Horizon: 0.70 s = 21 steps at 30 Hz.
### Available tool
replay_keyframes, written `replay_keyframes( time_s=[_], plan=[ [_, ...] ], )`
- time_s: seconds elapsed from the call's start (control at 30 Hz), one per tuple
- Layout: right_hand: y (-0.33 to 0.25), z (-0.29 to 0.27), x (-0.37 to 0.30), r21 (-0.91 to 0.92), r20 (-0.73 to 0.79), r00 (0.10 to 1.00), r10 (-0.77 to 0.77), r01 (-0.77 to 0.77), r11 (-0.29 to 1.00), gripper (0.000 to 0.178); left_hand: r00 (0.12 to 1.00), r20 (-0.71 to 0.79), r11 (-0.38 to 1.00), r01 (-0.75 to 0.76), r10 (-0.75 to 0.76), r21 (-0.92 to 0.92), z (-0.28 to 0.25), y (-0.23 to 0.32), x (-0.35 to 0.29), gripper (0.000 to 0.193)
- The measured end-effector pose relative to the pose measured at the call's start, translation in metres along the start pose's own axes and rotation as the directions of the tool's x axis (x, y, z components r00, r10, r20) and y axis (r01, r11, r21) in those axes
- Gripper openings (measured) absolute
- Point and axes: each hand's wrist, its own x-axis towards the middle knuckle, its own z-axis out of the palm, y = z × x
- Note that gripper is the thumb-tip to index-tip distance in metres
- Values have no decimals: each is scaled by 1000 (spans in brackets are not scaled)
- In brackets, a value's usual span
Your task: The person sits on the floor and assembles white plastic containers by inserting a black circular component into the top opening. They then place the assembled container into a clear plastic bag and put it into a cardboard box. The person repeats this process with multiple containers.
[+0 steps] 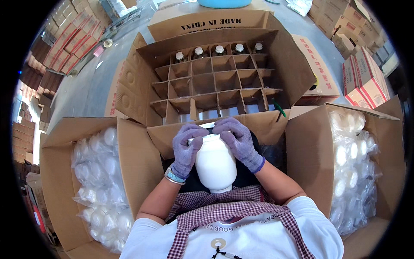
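Note:
Between my two hands is a smooth, glossy white jar-like vessel [215,166], tilted and held close over my lap, with a narrower neck toward my apron. My left hand [186,149], in a purple-grey knit glove, curls its fingers and thumb on the far rim's left side. On the right side of that same rim, my right hand [238,140] grips in a matching glove. The fingers partly cover the rim. Just beyond the hands stands an open carton with cardboard dividers [205,82]; several white-capped bottles [220,51] fill its far row.
Open cartons flank me on the left [140,159] and right [308,159], both holding plastic-wrapped white pieces [101,172]. A thin green item [279,108] hangs on the divided carton's near edge. A blue basin [224,3] and stacked boxes [366,80] stand farther off.

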Motion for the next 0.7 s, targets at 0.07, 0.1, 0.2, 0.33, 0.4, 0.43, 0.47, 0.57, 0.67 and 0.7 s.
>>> replay_keyframes(
  time_s=[0.07,0.1,0.2,0.33,0.4,0.43,0.47,0.57,0.67,0.7],
  plan=[
    [1,0,-1,4,3,1000,-19,19,1000,21,999,45,998,-28,25,53,-3,0,-2,47],
    [3,0,-3,15,13,1000,-5,4,1000,22,997,69,996,-43,37,78,-6,0,-4,48],
    [14,-1,-14,86,39,997,64,-68,994,25,987,128,977,-120,98,174,-9,-1,-11,48],
    [33,3,-16,296,112,962,247,-270,916,31,966,224,819,-233,131,525,-1,32,-27,54],
    [35,4,-11,507,232,928,292,-371,778,34,951,288,718,-276,109,639,21,82,-31,62],
    [39,4,-10,541,281,912,299,-408,736,34,939,321,695,-314,125,646,27,91,-32,64],
    [33,4,-11,579,234,904,357,-425,696,35,923,339,708,-364,184,605,26,84,-31,67],
    [-31,-4,-23,440,39,881,472,-439,783,39,989,145,967,-48,12,249,-14,8,-7,61],
    [-55,-10,-9,139,-2,979,203,-201,970,40,933,90,818,257,-350,515,-83,-138,-23,50],
    [-59,-12,-1,23,-11,995,103,-103,994,41,974,43,728,135,-221,672,-87,-147,-15,45]
  ],
)
